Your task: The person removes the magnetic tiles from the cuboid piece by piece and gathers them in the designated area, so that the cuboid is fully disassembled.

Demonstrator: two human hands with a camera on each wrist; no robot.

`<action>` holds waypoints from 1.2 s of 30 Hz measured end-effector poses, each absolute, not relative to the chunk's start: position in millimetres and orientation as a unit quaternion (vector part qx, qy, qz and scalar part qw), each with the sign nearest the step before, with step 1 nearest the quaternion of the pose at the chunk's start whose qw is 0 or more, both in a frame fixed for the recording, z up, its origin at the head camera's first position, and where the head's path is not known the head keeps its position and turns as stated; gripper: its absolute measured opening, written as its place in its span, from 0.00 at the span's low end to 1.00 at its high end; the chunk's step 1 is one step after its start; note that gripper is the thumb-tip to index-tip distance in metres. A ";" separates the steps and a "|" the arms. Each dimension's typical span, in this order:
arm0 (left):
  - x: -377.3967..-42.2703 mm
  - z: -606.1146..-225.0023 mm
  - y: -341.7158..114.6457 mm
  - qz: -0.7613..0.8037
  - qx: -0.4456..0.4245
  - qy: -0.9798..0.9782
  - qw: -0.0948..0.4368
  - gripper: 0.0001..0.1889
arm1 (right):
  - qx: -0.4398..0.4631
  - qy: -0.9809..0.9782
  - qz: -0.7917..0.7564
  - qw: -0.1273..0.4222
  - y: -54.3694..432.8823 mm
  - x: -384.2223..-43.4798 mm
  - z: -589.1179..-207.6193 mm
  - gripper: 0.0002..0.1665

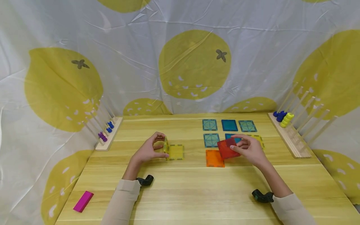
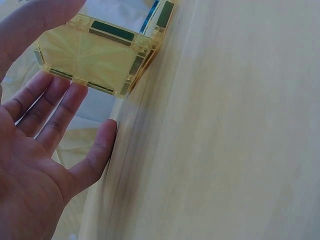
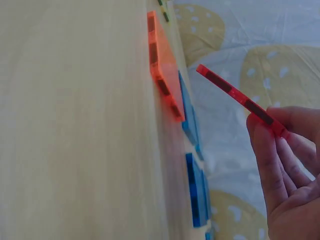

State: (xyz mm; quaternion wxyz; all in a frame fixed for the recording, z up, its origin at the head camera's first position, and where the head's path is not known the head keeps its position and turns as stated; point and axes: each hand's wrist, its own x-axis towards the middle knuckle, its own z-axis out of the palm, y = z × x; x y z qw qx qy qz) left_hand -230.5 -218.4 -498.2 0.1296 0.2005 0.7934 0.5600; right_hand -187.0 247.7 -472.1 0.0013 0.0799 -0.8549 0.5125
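Observation:
My left hand (image 1: 149, 150) holds a yellow magnetic tile (image 2: 90, 57) on edge, thumb on one side edge and fingertips on the opposite one. Its lower edge meets a second yellow tile (image 1: 177, 152) lying flat on the table. My right hand (image 1: 251, 150) pinches a red magnetic tile (image 1: 226, 150) by its right part, thumb on the near face. This tile is tilted and raised off the table, as the right wrist view shows. Below and left of it an orange tile (image 1: 214, 159) lies flat, one corner covered from the head view.
Behind the red tile lie several blue tiles (image 1: 209, 125) in two rows, with a partly hidden yellow tile (image 1: 260, 140). Wooden peg racks with beads stand left (image 1: 111, 137) and right (image 1: 291, 137). A magenta block (image 1: 83, 201) lies front left. A lemon-print cloth (image 1: 194, 18) hangs behind.

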 end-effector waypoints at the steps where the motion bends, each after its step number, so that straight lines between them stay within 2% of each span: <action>1: -230.5 -498.1 -218.4 0.560 0.202 0.793 0.129 0.41 | 0.076 -0.855 0.513 -0.001 251.3 -184.3 -472.4 0.27; 13: -230.9 -497.3 -218.7 0.567 0.200 0.787 0.136 0.39 | 0.037 -0.870 0.492 -0.022 278.9 -167.3 -478.7 0.30; 28: -232.1 -500.6 -219.0 0.567 0.203 0.787 0.136 0.39 | -0.009 -0.900 0.430 -0.077 287.4 -167.4 -493.5 0.34; 36: -232.1 -500.2 -218.3 0.565 0.212 0.787 0.127 0.40 | 0.006 -0.911 0.399 -0.100 289.0 -170.3 -494.3 0.33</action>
